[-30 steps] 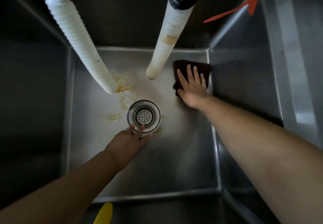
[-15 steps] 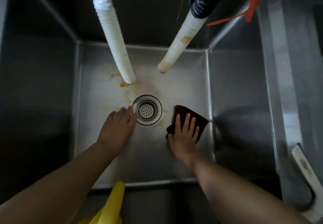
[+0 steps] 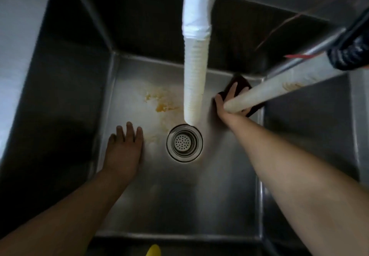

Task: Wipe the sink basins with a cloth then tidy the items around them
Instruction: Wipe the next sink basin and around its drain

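Head view: right hand [image 3: 227,103], fingers straight, presses cloth [image 3: 241,81] into basin [image 3: 179,195] corner, 1 o'clock; left hand [image 3: 123,149] flat, 9 o'clock from drain [image 3: 184,142].

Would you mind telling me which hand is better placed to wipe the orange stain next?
Right, probably. The right hand presses the dark cloth flat in the far right corner; the left hand lies nearer the orange stain but bare, flat on the basin floor.
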### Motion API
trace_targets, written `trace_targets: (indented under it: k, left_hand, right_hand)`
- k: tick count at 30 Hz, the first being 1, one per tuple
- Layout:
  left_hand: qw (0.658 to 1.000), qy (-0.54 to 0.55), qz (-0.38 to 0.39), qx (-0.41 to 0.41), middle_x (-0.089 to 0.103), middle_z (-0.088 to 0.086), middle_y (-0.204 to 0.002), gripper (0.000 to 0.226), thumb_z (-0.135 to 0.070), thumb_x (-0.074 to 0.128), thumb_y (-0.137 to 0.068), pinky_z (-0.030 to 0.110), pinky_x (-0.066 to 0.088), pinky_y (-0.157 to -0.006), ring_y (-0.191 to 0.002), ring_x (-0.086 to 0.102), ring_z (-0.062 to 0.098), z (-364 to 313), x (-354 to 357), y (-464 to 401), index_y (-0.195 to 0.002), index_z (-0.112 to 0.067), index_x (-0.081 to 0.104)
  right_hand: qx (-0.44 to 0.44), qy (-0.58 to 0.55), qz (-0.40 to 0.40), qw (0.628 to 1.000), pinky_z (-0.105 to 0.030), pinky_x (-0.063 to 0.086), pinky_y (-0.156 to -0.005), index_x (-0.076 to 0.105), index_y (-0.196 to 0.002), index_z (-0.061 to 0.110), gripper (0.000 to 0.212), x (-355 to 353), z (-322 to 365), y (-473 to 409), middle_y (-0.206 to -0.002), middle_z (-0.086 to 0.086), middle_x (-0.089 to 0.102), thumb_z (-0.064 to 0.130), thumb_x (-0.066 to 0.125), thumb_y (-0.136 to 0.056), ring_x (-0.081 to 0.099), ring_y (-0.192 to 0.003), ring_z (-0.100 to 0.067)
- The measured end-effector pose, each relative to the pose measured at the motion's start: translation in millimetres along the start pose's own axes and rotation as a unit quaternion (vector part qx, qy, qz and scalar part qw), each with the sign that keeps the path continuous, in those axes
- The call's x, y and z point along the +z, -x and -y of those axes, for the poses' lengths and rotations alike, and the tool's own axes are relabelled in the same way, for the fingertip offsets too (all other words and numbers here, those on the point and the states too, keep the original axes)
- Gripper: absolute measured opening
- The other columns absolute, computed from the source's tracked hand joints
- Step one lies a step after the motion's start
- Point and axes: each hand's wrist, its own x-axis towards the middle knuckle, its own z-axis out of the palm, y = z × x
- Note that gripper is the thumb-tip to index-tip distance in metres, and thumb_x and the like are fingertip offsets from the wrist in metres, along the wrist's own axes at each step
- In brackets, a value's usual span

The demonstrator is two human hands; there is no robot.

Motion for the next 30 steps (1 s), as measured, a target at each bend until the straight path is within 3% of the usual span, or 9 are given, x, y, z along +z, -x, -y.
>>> trace_targets:
  k: [3,5,9,13,21,30]
  left_hand:
    - [1.000,0.012,0.013,0.002,-0.010,0.023,-0.155,0.094,-0.035,0.057,-0.090,0.046,0.021,-0.115,-0.142,0.003,0.044,2,0,-1,-0.149,-0.009,-0.011]
    - [1.000,0.019,0.022,0.002,-0.011,0.024,-0.155,0.096,-0.035,0.059,-0.089,0.048,0.019,-0.116,-0.142,0.002,0.046,3,-1,-2,-0.149,-0.008,-0.012]
    - [0.999,0.029,0.037,0.004,-0.014,0.026,-0.154,0.097,-0.033,0.058,-0.090,0.050,0.016,-0.115,-0.141,0.000,0.048,4,-3,-5,-0.148,-0.006,-0.014]
    - [0.998,0.044,0.042,0.004,-0.017,0.026,-0.153,0.093,-0.028,0.055,-0.092,0.051,0.012,-0.115,-0.141,-0.003,0.048,6,-3,-6,-0.148,-0.006,-0.016]
    - [0.998,0.050,0.034,0.001,-0.017,0.026,-0.153,0.076,-0.017,0.042,-0.098,0.053,0.009,-0.115,-0.141,-0.003,0.049,4,-2,-8,-0.148,-0.006,-0.015]
    - [0.997,0.061,0.052,-0.011,-0.019,0.022,-0.154,0.089,-0.020,0.052,-0.093,0.049,0.006,-0.117,-0.142,-0.006,0.044,4,-2,-9,-0.148,-0.010,-0.017]
  right_hand:
    - [0.018,0.010,-0.040,0.999,-0.051,-0.002,-0.113,0.001,-0.151,0.017,0.069,-9,15,-14,-0.157,-0.019,-0.006,0.050,0.021,-0.094,-0.006,-0.143,-0.040]
    - [-0.027,0.021,-0.066,0.997,-0.053,-0.005,-0.113,-0.006,-0.150,0.012,0.068,-3,24,-9,-0.155,-0.022,-0.009,0.044,0.017,-0.095,-0.008,-0.142,-0.041]
    - [-0.133,0.050,-0.082,0.986,-0.054,-0.008,-0.113,-0.007,-0.150,0.012,0.074,22,59,2,-0.155,-0.023,-0.010,0.045,0.033,-0.097,-0.010,-0.142,-0.039]
    - [-0.209,0.043,-0.046,0.976,-0.053,-0.014,-0.112,-0.004,-0.151,0.020,0.072,44,115,14,-0.157,-0.015,-0.011,0.050,0.032,-0.095,-0.018,-0.142,-0.031]
    - [-0.322,0.060,-0.027,0.944,-0.051,-0.014,-0.112,-0.011,-0.149,0.020,0.067,57,171,37,-0.154,-0.018,-0.021,0.044,0.024,-0.098,-0.025,-0.140,-0.034]
    - [-0.452,0.102,0.010,0.886,-0.048,-0.016,-0.111,-0.008,-0.149,0.028,0.059,64,208,49,-0.155,-0.009,-0.022,0.041,0.022,-0.100,-0.026,-0.140,-0.030]
